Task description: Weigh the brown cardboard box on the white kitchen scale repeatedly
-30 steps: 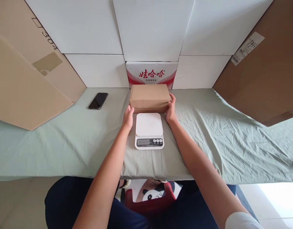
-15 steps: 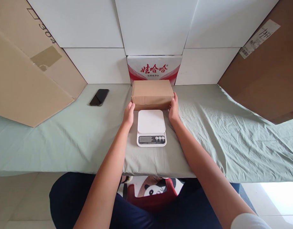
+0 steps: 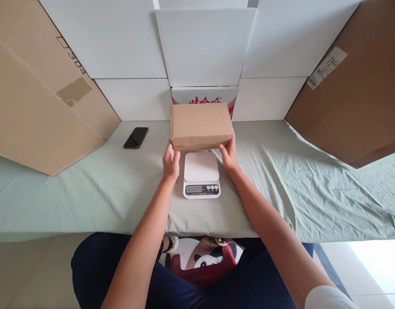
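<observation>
A plain brown cardboard box (image 3: pixel 200 125) is held up off the table between both hands. My left hand (image 3: pixel 170 161) grips its lower left corner and my right hand (image 3: pixel 228 153) grips its lower right corner. Just below and in front of the box sits a white kitchen scale (image 3: pixel 201 174) with a grey display and small buttons, its platform bare. The box's near edge overhangs the back of the scale.
A black phone (image 3: pixel 136 137) lies on the green cloth (image 3: pixel 88 189) at the left. A red-and-white printed carton (image 3: pixel 204 95) stands behind the box. Large cardboard sheets (image 3: pixel 39 107) lean at left and right, with white panels along the back.
The box has been lifted from the cloth behind the scale and now hangs higher and nearer, over the scale's back edge. Both hands shifted under its lower corners.
</observation>
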### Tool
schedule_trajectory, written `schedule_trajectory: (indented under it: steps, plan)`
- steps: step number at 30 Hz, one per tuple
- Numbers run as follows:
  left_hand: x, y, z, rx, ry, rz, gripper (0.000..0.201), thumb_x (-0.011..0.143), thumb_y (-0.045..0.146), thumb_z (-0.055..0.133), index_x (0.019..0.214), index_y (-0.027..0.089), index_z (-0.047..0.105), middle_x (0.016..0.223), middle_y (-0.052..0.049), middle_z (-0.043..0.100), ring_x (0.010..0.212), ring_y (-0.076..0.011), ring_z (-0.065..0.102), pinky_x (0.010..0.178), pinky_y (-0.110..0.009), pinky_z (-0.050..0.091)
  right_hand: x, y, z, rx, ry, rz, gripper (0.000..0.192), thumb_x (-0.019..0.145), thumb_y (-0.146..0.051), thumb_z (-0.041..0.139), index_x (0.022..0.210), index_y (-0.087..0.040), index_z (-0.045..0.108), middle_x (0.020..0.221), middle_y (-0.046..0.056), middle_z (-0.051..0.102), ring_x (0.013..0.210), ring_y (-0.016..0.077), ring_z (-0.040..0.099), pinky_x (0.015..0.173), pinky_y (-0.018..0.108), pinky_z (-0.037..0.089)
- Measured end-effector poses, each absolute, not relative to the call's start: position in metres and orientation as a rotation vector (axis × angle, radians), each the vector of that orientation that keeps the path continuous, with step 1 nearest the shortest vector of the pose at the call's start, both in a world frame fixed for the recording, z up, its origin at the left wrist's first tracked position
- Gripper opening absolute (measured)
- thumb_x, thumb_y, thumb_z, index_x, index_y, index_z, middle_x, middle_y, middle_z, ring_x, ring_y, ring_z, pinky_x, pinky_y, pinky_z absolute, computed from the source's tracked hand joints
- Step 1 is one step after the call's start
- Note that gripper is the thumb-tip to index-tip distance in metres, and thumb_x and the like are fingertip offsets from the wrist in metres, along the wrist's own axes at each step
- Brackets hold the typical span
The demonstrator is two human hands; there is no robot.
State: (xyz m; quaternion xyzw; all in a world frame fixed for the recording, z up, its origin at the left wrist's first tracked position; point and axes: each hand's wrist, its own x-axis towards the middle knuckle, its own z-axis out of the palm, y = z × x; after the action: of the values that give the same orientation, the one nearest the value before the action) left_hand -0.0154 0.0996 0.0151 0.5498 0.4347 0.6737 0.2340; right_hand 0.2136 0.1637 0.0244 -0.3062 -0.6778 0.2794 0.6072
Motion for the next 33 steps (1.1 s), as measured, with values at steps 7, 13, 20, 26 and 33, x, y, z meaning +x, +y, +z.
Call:
schedule_trajectory:
  steps: [7, 13, 20, 26, 33]
  plan:
    - [0.002, 0.028, 0.009, 1.566, 1.109, 1.865, 0.076, 0.094, 0.066, 0.051, 0.154, 0.020, 0.047, 0.151, -0.018, 0.057, 0.144, -0.0338, 0.052, 0.121, -0.044, 0.039, 0.242, 0.100, 0.034, -0.738, -1.611, 0.636, 0.079, 0.089, -0.068, 0.056, 0.156, -0.033, 0.031, 0.158, 0.011, 0.045, 0.146, 0.0351, 0.047, 0.115, 0.058, 0.047]
    - [-0.008, -0.009, -0.001, 1.521, 1.105, 1.749, 0.077, 0.094, 0.062, 0.053, 0.156, 0.017, 0.044, 0.154, -0.020, 0.055, 0.147, -0.0367, 0.049, 0.120, -0.049, 0.040, 0.252, 0.063, 0.042, -0.744, -1.558, 0.781, 0.072, 0.090, -0.064, 0.059, 0.150, -0.032, 0.037, 0.148, 0.011, 0.050, 0.125, 0.0320, 0.056, 0.097, 0.051, 0.054]
    - [-0.010, -0.015, -0.001, 1.370, 1.175, 1.746, 0.073, 0.093, 0.061, 0.054, 0.153, 0.020, 0.050, 0.152, -0.017, 0.057, 0.151, -0.0381, 0.044, 0.120, -0.052, 0.041, 0.246, 0.053, 0.049, -0.798, -1.508, 0.965, 0.060, 0.089, -0.063, 0.060, 0.138, -0.034, 0.041, 0.134, 0.008, 0.054, 0.108, 0.0269, 0.059, 0.085, 0.045, 0.055]
    - [-0.008, -0.011, 0.002, 1.406, 1.120, 1.701, 0.069, 0.094, 0.060, 0.053, 0.152, 0.021, 0.050, 0.153, -0.016, 0.057, 0.148, -0.0365, 0.047, 0.122, -0.051, 0.039, 0.245, 0.049, 0.048, -0.897, -1.467, 0.910, 0.057, 0.086, -0.064, 0.065, 0.126, -0.033, 0.039, 0.122, 0.006, 0.049, 0.097, 0.0224, 0.055, 0.080, 0.041, 0.053]
    - [-0.008, -0.011, 0.005, 1.409, 1.105, 1.687, 0.067, 0.096, 0.058, 0.052, 0.152, 0.022, 0.050, 0.153, -0.016, 0.057, 0.146, -0.0367, 0.050, 0.121, -0.052, 0.039, 0.244, 0.045, 0.046, -0.945, -1.425, 0.955, 0.053, 0.085, -0.060, 0.068, 0.119, -0.032, 0.038, 0.123, 0.006, 0.049, 0.101, 0.0221, 0.056, 0.082, 0.040, 0.055]
